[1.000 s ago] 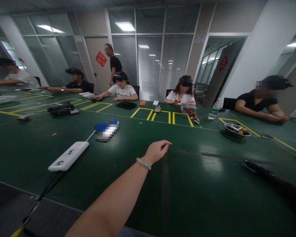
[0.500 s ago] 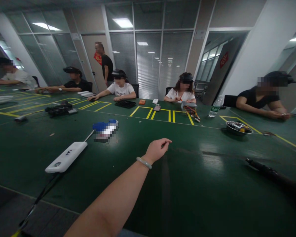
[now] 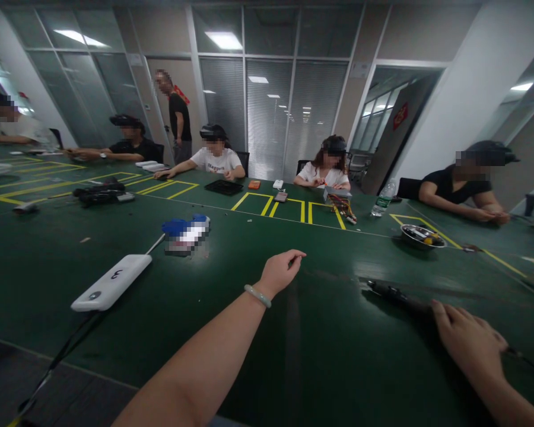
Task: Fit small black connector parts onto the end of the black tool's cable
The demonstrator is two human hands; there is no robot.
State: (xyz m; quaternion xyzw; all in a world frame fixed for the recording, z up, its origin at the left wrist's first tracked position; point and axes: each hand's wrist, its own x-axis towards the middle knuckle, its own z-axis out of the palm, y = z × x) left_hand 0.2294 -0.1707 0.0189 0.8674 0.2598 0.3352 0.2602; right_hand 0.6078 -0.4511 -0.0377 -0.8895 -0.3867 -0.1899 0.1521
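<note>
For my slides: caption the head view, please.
Left hand rests loosely curled on green table; right hand lies on a black tool.

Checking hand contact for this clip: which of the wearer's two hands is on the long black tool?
The right hand. It lies over the black tool at lower right, while the left hand, with a bracelet at its wrist, is stretched over bare green table.

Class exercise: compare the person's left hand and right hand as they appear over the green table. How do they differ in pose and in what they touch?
The left hand is loosely curled, fingertips pinched together, holding nothing visible; the right hand lies flatter on a long black tool. The left wrist wears a pale bracelet; the right wrist looks bare. Both are over the green table.
</note>
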